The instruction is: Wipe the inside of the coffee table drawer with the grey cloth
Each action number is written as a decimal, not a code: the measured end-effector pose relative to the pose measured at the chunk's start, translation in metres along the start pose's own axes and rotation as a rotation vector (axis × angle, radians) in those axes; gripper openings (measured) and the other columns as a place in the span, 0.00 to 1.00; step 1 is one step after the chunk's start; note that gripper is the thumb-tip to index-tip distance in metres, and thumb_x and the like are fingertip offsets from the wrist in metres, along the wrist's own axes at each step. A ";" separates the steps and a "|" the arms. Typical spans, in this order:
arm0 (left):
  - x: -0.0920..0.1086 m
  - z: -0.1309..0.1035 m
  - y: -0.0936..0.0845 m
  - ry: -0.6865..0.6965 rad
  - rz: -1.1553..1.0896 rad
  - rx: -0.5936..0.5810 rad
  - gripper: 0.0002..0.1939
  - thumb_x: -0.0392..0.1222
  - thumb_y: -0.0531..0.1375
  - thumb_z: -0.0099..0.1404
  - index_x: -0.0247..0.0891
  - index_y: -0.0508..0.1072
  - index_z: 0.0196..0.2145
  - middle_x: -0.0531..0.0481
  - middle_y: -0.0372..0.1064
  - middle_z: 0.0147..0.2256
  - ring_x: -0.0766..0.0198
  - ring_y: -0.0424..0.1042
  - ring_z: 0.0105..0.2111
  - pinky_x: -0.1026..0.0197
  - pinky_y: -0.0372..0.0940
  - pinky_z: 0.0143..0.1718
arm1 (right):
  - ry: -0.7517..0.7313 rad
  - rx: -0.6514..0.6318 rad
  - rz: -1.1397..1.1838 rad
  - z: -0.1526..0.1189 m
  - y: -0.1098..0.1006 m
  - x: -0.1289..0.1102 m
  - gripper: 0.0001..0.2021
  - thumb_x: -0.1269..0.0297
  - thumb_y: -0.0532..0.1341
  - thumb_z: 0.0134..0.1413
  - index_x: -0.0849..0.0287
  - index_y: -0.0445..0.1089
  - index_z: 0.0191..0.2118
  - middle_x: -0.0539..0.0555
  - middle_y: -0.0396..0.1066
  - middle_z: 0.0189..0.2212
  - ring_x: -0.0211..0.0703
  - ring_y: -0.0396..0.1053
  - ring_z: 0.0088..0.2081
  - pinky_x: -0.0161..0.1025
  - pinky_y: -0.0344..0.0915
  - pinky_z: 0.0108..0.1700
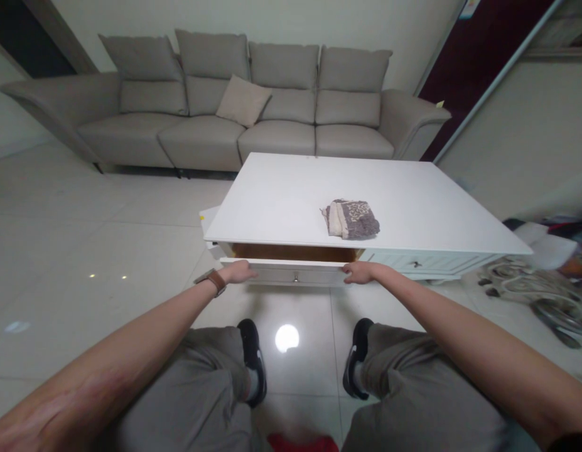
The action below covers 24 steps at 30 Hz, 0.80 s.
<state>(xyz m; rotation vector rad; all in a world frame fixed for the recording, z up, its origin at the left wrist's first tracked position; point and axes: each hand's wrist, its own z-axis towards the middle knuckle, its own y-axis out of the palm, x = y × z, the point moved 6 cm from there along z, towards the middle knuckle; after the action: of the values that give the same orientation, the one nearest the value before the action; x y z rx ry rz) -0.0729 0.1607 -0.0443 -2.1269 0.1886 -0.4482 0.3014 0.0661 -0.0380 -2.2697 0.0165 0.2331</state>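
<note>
A white drawer [319, 276] stands partly pulled out from the near side of a low white desk [281, 194], left of the middle of that side, with its brown interior visible behind the front panel. The left hand [237, 271] is at the panel's left end, its grip closed over the corner, and the right hand [359, 272] has a similar grip on the right end; some fingertips are hidden, so how tightly each one presses I cannot tell. A small knob [296, 277] sits midway between the hands, touched by neither. On the desk top, just beyond the right hand, lies a folded grey and cream patterned cloth [354, 220]. To the right of the pulled-out drawer, a second drawer [398, 261] sits flush in the desk. A wristwatch [216, 280] with a brown strap circles the left wrist. On the far side stands a long grey-beige sofa [281, 135], a pale cushion [243, 102] leaning on its backrest. Dark shoes [253, 361] rest on the glossy tiled floor [302, 376] at the near side.
</note>
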 end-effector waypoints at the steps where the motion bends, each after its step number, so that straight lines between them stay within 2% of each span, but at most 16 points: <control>1: 0.000 0.002 -0.003 -0.013 -0.015 0.037 0.18 0.49 0.57 0.62 0.29 0.77 0.36 0.36 0.78 0.39 0.53 0.76 0.39 0.60 0.65 0.37 | 0.015 0.023 -0.003 0.002 -0.001 0.001 0.28 0.58 0.61 0.54 0.64 0.69 0.59 0.65 0.71 0.57 0.57 0.69 0.57 0.43 0.63 0.55; 5: -0.002 0.008 -0.011 -0.060 -0.053 0.164 0.19 0.45 0.58 0.62 0.27 0.75 0.45 0.32 0.75 0.48 0.51 0.75 0.47 0.60 0.66 0.43 | 0.068 0.095 -0.010 0.011 -0.004 0.002 0.32 0.60 0.60 0.56 0.67 0.61 0.65 0.68 0.65 0.62 0.57 0.66 0.60 0.44 0.62 0.58; 11: -0.002 0.015 -0.007 -0.109 -0.097 0.208 0.17 0.46 0.60 0.62 0.28 0.76 0.42 0.34 0.77 0.43 0.51 0.77 0.43 0.61 0.68 0.40 | 0.120 0.119 -0.016 0.024 -0.002 -0.007 0.32 0.58 0.61 0.56 0.73 0.61 0.63 0.72 0.67 0.58 0.59 0.68 0.58 0.45 0.64 0.56; 16: -0.003 0.021 -0.005 -0.120 -0.100 0.280 0.22 0.42 0.62 0.60 0.25 0.72 0.49 0.30 0.71 0.53 0.49 0.73 0.52 0.60 0.67 0.48 | 0.163 0.156 -0.022 0.027 -0.005 -0.005 0.31 0.58 0.60 0.56 0.70 0.61 0.62 0.71 0.68 0.58 0.60 0.68 0.58 0.47 0.65 0.55; 24: -0.005 0.033 -0.002 -0.134 -0.098 0.300 0.28 0.44 0.63 0.60 0.26 0.66 0.54 0.29 0.65 0.57 0.48 0.67 0.58 0.58 0.62 0.56 | 0.228 0.224 -0.023 0.032 -0.006 -0.003 0.32 0.56 0.59 0.58 0.70 0.58 0.63 0.72 0.63 0.62 0.61 0.63 0.61 0.49 0.63 0.57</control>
<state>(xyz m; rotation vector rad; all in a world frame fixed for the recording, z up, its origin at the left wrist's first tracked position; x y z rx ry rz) -0.0645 0.1885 -0.0609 -1.8679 -0.0577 -0.3648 0.2934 0.0939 -0.0531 -2.0604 0.1296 -0.0402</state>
